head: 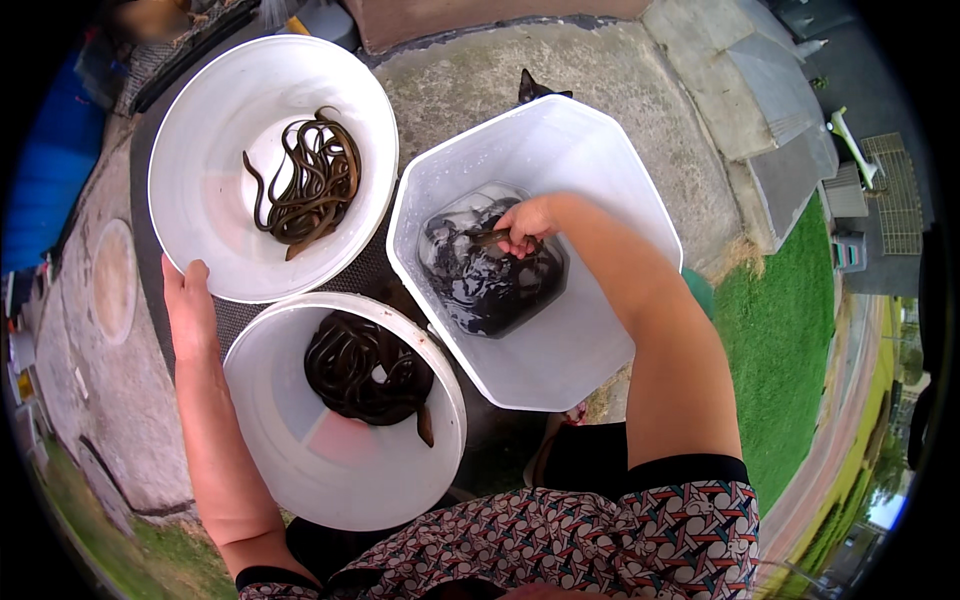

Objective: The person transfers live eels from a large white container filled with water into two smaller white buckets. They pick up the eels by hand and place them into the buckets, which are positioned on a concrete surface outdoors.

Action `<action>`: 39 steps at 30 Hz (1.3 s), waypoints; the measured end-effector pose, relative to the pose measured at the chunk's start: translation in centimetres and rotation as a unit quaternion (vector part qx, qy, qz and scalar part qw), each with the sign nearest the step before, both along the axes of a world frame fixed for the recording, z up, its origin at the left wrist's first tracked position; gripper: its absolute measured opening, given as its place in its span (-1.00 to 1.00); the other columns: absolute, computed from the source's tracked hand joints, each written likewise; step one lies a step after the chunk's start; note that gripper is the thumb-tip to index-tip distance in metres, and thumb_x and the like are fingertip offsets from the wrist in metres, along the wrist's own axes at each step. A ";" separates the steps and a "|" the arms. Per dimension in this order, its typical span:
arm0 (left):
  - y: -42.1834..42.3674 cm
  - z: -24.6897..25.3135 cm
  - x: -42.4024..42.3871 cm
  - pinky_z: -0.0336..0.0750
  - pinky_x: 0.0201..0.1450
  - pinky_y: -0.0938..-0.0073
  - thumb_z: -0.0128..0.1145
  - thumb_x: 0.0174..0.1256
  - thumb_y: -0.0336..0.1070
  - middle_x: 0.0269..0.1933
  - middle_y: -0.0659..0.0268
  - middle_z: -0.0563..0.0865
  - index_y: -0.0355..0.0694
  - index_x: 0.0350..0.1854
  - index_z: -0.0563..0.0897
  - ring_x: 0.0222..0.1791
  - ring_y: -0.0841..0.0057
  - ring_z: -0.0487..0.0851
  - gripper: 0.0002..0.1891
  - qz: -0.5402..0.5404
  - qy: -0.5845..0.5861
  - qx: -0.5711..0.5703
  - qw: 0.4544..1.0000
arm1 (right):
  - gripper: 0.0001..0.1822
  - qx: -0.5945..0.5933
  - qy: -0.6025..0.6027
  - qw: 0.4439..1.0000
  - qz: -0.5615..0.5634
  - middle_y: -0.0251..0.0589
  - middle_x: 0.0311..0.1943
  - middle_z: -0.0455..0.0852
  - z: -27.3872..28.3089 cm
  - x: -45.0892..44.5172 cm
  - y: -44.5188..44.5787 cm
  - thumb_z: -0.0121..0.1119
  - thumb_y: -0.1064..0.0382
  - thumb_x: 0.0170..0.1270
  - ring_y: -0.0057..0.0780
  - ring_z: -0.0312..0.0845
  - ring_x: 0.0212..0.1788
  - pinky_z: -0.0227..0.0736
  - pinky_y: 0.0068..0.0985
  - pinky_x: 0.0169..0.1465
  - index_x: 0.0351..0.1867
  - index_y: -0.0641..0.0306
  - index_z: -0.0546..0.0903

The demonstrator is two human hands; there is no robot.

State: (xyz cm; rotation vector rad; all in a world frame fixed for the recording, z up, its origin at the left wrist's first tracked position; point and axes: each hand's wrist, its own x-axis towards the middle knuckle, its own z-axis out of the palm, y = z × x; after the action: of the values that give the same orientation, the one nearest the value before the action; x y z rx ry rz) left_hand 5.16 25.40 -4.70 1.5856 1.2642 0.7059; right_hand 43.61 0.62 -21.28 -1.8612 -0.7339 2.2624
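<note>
My right hand (525,225) reaches into a white eight-sided bucket (592,337) and grips a brown eel (489,237) just over dark, rippling water. More dark eels (480,292) seem to lie in that water, hard to tell apart. My left hand (189,300) is on the lower left rim of a round white bucket (202,165), its thumb near the rim's edge. Several thin brown eels (304,172) lie tangled on that bucket's bottom. Below it, tilted towards me, a second round white bucket (352,487) holds a dark coiled heap of eels (360,367).
Behind the eight-sided bucket, the black ears of an animal (531,88) show. The buckets stand close together over a dark mesh surface (364,262). Concrete paving (465,82) lies beyond, with concrete slabs (795,172) and green turf (780,337) on the right. A blue sheet (56,157) is at far left.
</note>
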 end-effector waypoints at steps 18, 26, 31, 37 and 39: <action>0.5 -0.4 -0.4 0.22 0.30 0.43 -0.16 0.26 -0.38 0.22 0.15 0.49 -0.30 0.33 0.30 0.21 0.40 0.42 -0.47 0.000 0.001 -0.001 1.000 | -0.72 0.210 -0.036 0.971 -0.105 -0.34 -0.19 0.67 10.0 -0.5 3.0 -0.04 0.29 0.27 -0.56 0.53 -0.04 0.40 -0.56 0.09 -0.05 0.21 0.62; 0.2 -0.3 0.0 0.25 0.26 0.43 -0.15 0.25 -0.39 0.16 0.16 0.52 -0.32 0.30 0.33 0.14 0.42 0.45 -0.49 0.002 -0.005 -0.003 1.000 | -0.67 0.147 -0.541 0.809 0.177 0.02 -0.20 0.73 1.4 0.8 0.4 0.06 0.08 0.26 -0.14 0.66 -0.14 0.53 -0.30 -0.01 -0.22 0.27 0.71; -0.1 0.4 -0.1 0.24 0.27 0.43 -0.15 0.23 -0.38 0.15 0.15 0.53 -0.32 0.29 0.33 0.14 0.41 0.45 -0.49 0.004 0.017 -0.003 1.000 | -0.54 0.083 -0.496 0.850 0.155 0.11 -0.14 0.69 -0.8 -3.8 -1.2 0.04 -0.05 0.26 -0.01 0.60 -0.03 0.46 -0.24 0.07 -0.22 0.37 0.70; -0.5 0.7 0.4 0.39 -0.12 0.53 -0.14 0.23 -0.37 -0.04 0.28 0.57 -0.27 0.26 0.35 -0.19 0.59 0.47 -0.51 0.021 0.018 -0.012 1.000 | -0.54 0.086 -0.519 0.850 0.015 0.13 -0.13 0.68 -4.5 -3.8 -0.9 0.00 -0.02 0.31 0.00 0.59 0.01 0.45 -0.22 0.11 -0.25 0.41 0.69; -0.4 0.5 0.3 0.36 -0.23 0.57 -0.14 0.23 -0.37 -0.09 0.31 0.57 -0.26 0.25 0.36 -0.27 0.63 0.44 -0.52 0.017 0.021 -0.008 1.000 | -0.56 0.125 -0.522 0.842 0.049 0.15 -0.13 0.68 -4.4 -3.0 -0.9 -0.02 0.01 0.32 -0.01 0.61 -0.03 0.49 -0.20 0.05 -0.26 0.41 0.67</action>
State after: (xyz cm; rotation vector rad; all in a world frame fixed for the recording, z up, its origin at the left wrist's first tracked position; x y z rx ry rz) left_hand 5.41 25.03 -4.18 1.5759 1.3278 0.6859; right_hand 40.64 -0.27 -25.70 -2.8585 -1.1551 0.9042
